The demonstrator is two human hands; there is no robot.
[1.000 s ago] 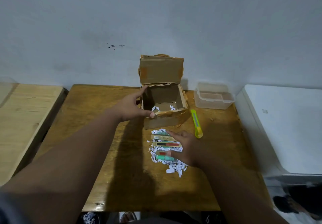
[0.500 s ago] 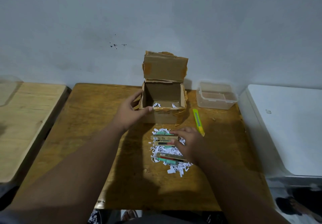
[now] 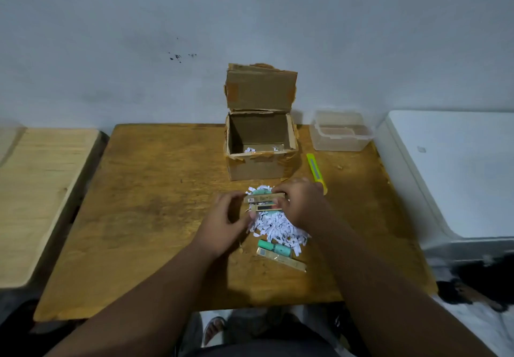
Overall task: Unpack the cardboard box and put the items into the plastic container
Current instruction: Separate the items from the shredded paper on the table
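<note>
The open cardboard box (image 3: 258, 166) stands at the table's far side, its lid flap up, with a few paper shreds inside. In front of it lies a pile of white shredded paper (image 3: 275, 224). Two slim tan item boxes (image 3: 264, 198) sit on top of the pile, and both my left hand (image 3: 225, 221) and my right hand (image 3: 301, 201) pinch them from either end. A green tube (image 3: 274, 247) and a third slim tan box (image 3: 281, 259) lie at the pile's near edge. The clear plastic container (image 3: 340, 134) stands to the right of the cardboard box.
A yellow utility knife (image 3: 315, 170) lies right of the cardboard box, partly behind my right hand. The brown wooden table (image 3: 139, 217) has a lighter wooden surface (image 3: 36, 195) on its left and a white appliance (image 3: 459, 167) on its right. A wall stands behind.
My left hand has left the cardboard box and come down to the slim boxes on the paper pile. My right hand has shifted up the pile onto the same boxes.
</note>
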